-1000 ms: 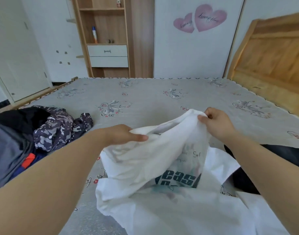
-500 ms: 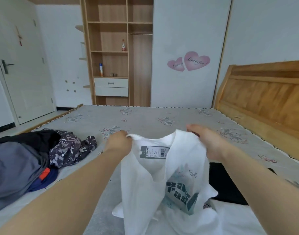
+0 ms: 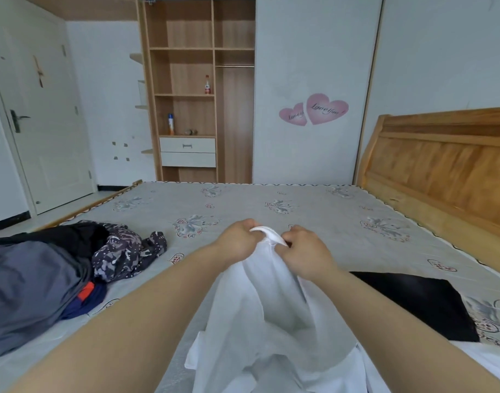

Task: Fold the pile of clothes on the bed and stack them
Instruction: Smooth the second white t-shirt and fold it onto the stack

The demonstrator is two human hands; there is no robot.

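White-walled bedroom with a wide bed (image 3: pixel 299 211) across the middle, covered in a grey sheet printed with flowers and small hearts. Wooden headboard (image 3: pixel 447 168) along the right side. Open wooden wardrobe (image 3: pixel 197 89) against the far wall, with a red-capped bottle (image 3: pixel 207 85) on one shelf, a spray can (image 3: pixel 171 124) on the shelf below and two white drawers (image 3: pixel 187 152) underneath. White door (image 3: pixel 38 114) at the left; two pink heart stickers (image 3: pixel 314 109) on the white panel beside the wardrobe. Heaped on the bed's left edge, the pile of clothes (image 3: pixel 44 276): grey, black and a patterned piece. Flat on the right, a black garment (image 3: pixel 424 302), possibly already folded. Held up in the middle, a white T-shirt (image 3: pixel 271 321), hanging down to the bed. Left hand (image 3: pixel 238 239) and right hand (image 3: pixel 305 251) close together, both pinching its top edge.
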